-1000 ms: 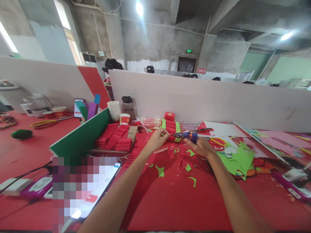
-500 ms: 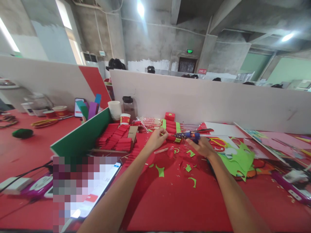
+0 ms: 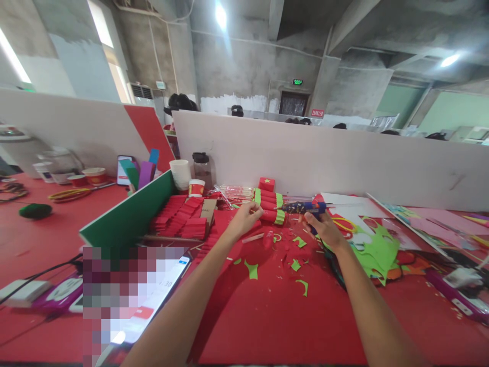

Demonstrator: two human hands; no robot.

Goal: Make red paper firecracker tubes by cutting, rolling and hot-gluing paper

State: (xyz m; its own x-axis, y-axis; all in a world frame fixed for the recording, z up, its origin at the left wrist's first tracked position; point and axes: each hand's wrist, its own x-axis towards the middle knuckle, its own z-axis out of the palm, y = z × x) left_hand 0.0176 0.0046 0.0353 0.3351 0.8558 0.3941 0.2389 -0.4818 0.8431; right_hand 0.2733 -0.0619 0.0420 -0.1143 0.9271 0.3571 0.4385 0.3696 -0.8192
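My right hand [image 3: 324, 228] is wrapped round the handle of a blue hot glue gun [image 3: 305, 207], whose nozzle points left. My left hand [image 3: 246, 219] is closed in a pinch just left of that nozzle; whatever lies between its fingertips is too small to make out. Beside the fingertips and behind the nozzle lie red rolls [image 3: 268, 197] with light-green strips [image 3: 280, 216] across their ends. A red block with a yellow star [image 3: 267, 183] stands behind these rolls. Light-green scraps [image 3: 252, 270] are scattered on the red tabletop [image 3: 275, 321] between my forearms.
Folded red pieces [image 3: 179, 214] are stacked at the left by a green divider [image 3: 130, 209]. Paper cups [image 3: 180, 173] and a dark-lidded bottle [image 3: 201, 168] stand behind. A lit phone [image 3: 164, 290] lies by my left forearm. Cut green sheets [image 3: 378, 250] and yellow-handled scissors [image 3: 346, 224] lie right.
My right hand has drawn the glue gun a little to the right, away from my left fingertips. My left hand has barely moved and stays pinched.
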